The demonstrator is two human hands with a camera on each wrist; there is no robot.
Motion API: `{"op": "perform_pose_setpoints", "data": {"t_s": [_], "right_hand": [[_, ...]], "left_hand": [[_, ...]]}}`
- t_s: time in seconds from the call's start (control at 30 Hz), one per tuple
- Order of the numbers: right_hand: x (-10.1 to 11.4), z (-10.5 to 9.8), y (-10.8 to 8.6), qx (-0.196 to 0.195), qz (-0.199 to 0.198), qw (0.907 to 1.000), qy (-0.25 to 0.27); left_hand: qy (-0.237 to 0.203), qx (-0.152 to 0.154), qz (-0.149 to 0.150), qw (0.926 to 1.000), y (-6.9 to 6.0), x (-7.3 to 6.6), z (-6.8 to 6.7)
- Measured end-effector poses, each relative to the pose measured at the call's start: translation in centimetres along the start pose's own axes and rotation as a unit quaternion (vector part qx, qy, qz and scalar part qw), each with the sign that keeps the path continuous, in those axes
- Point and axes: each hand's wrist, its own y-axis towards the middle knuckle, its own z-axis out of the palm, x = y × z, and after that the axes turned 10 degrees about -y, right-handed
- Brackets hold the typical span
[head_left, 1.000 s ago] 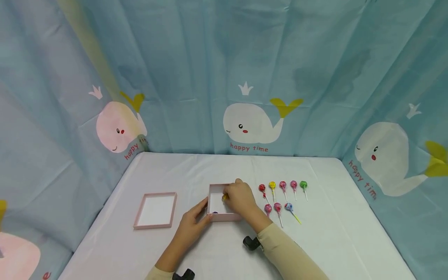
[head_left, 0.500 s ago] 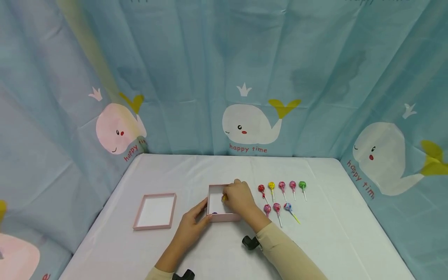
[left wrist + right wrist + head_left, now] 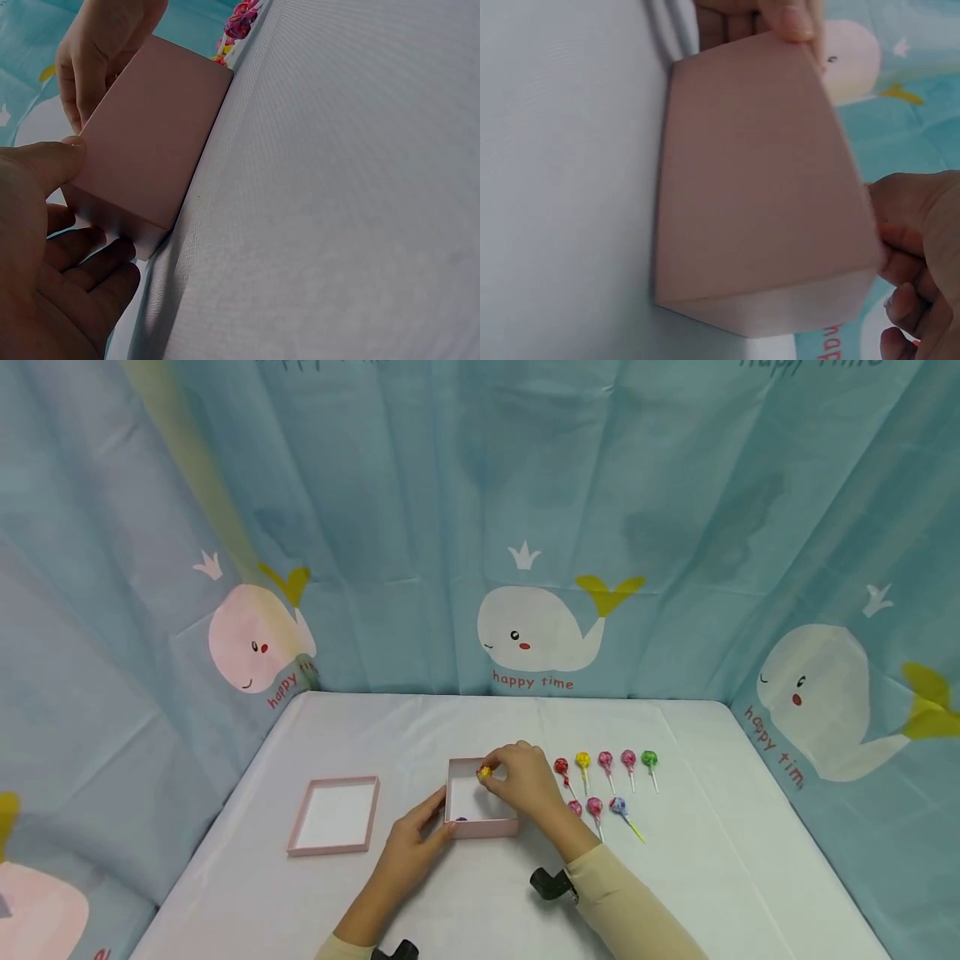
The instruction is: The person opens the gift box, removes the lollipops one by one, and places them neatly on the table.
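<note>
A pink open-topped box (image 3: 483, 830) with a white inside stands on the white-covered table. My left hand (image 3: 411, 842) holds its near left corner, thumb at the rim and fingers along the left side. Above the box's inside, my right hand (image 3: 522, 779) pinches a yellow-wrapped lollipop (image 3: 484, 772); its stick is hidden. Something small and purple (image 3: 461, 818) shows inside by the near wall, mostly hidden. In the left wrist view, the box (image 3: 150, 135) blocks sight of its contents. The right wrist view shows the box's outer wall (image 3: 757, 172) with the right fingers beyond its edge.
Right of the box lie two rows of lollipops, among them a red one (image 3: 561, 766), a yellow one (image 3: 582, 761), a green one (image 3: 649, 759) and a blue one (image 3: 618, 806). A pink-rimmed lid (image 3: 333, 817) lies at the left. A whale-print curtain (image 3: 420, 527) surrounds the table.
My right hand has risen from inside the box, lifting the yellow lollipop toward the far rim. My left hand and the box stay in place.
</note>
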Motion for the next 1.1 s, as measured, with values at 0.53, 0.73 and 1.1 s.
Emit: {"op": "perform_pose_setpoints", "data": {"t_s": [0.53,0.73,1.1], "right_hand": [[-3.8,-6.9,-2.9,-0.094,0.052,0.9868,0.121],[-6.4,-8.0,-5.9,-0.114,0.089,0.9829,0.114],[-10.7,-8.3,-10.0,-0.189,0.075,0.9727,0.111]], "left_hand": [[0.003,-0.005,0.01,0.9999,-0.1,0.1,0.1],[0.0,0.005,0.021,0.9998,0.0,0.1,0.3],[-0.005,0.001,0.005,1.0,0.0,-0.2,0.1]]}}
